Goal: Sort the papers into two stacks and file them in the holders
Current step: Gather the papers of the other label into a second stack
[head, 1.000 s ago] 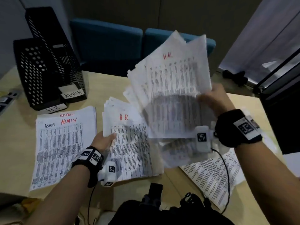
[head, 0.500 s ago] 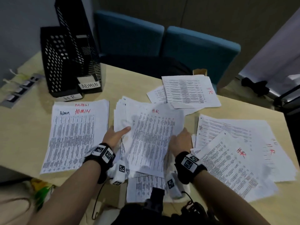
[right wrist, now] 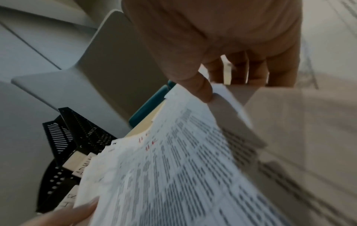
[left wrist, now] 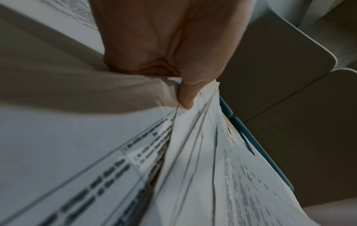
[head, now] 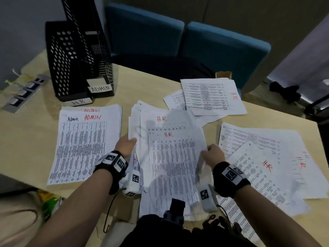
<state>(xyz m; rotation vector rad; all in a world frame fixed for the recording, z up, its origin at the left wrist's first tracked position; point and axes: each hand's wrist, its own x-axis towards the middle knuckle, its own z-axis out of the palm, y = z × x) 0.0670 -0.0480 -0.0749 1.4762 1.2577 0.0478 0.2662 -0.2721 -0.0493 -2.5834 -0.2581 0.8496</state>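
Observation:
A thick HR stack point(head: 170, 157) of printed sheets lies in the middle of the table, marked "H.R" in red. My left hand point(head: 130, 141) grips its left edge, with the thumb point(left wrist: 185, 97) pressed on the sheets. My right hand point(head: 207, 150) pinches the right edge, thumb point(right wrist: 203, 90) on top and fingers underneath, and lifts that side a little. The ADMIN stack point(head: 83, 145) lies flat to the left. Two black mesh holders stand at the back left, one labelled HR point(head: 67, 65) and one labelled ADMIN point(head: 99, 56); I cannot see inside them.
Loose HR sheets are spread at the right point(head: 267, 157) and behind the stack point(head: 210, 95). A socket strip point(head: 23, 93) sits at the far left. Two blue chairs point(head: 222, 50) stand beyond the table, and a small cardboard box point(head: 223, 74) sits at its far edge.
My right hand brought a raised fan of HR sheets down onto the HR stack, then shifted to its right edge. The left hand stayed at the left edge.

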